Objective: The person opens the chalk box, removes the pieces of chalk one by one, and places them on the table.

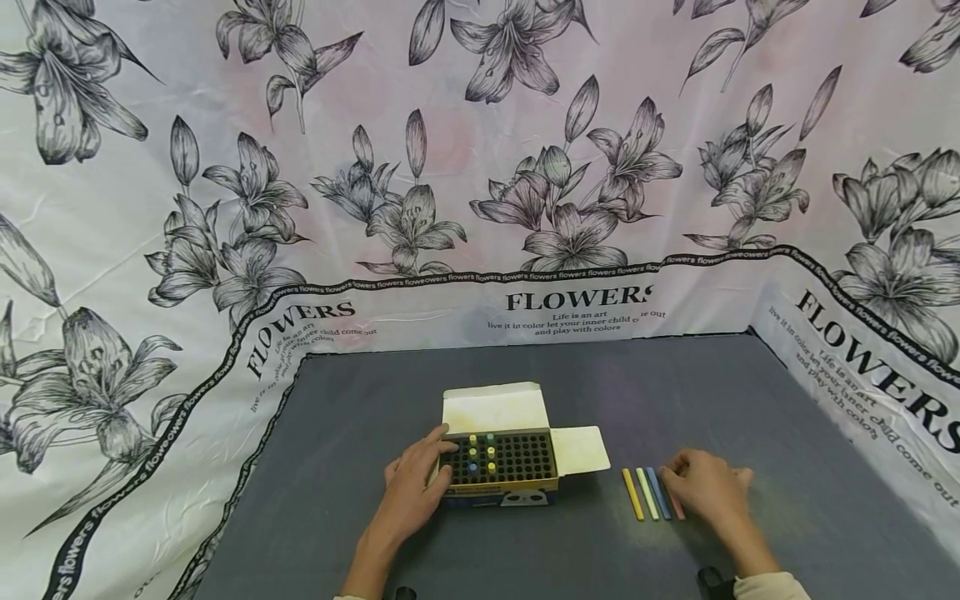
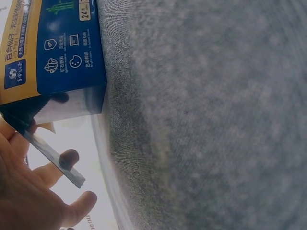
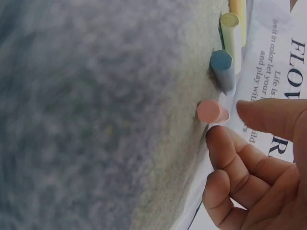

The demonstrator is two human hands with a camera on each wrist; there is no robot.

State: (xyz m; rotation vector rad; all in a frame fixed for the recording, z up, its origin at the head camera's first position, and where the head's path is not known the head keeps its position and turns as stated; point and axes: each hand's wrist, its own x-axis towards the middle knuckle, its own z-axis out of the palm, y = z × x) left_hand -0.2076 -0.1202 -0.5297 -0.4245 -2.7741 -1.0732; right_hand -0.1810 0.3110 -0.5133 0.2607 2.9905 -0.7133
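A chalk box (image 1: 498, 492) stands with its lid raised, several chalk sticks upright in its black holed insert (image 1: 525, 458). My left hand (image 1: 411, 479) holds the box's left end, thumb at the edge. In the left wrist view, some of its fingers (image 2: 50, 175) stick out beside a narrow side flap (image 2: 55, 158). My right hand (image 1: 708, 487) is at the far end of a pink chalk stick (image 3: 210, 111) lying on the table. Its thumb and forefinger are apart around the stick. Left of that lie blue (image 1: 659, 493), pale green (image 1: 647, 493) and yellow chalk sticks (image 1: 633, 494).
The dark grey table cover (image 1: 360, 400) has faint chalk dust near the sticks. An end flap (image 1: 581, 450) sticks out from the box toward the chalks. Flower-printed white cloth (image 1: 420, 312) rises behind and along both sides.
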